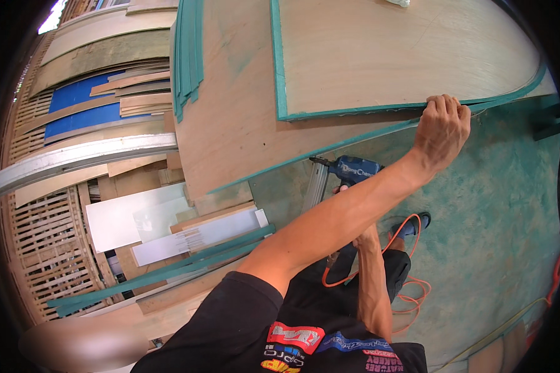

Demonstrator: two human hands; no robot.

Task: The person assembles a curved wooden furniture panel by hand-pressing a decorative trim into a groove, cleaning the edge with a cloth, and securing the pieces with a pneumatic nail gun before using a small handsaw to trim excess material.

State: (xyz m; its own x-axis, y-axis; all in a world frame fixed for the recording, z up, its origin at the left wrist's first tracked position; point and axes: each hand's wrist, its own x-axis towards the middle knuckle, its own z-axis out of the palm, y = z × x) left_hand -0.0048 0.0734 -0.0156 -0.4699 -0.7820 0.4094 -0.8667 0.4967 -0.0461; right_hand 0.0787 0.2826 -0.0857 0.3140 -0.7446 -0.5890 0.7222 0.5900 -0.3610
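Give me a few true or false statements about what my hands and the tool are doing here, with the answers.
1. The left hand grips the edge of the plywood panel. True.
2. The nail gun is red. False: it is blue.
3. The right hand is at the nail gun, holding it below the panel. True.
4. The hose on the floor is green. False: it is orange.
5. The panel's edge is painted yellow. False: it is teal.
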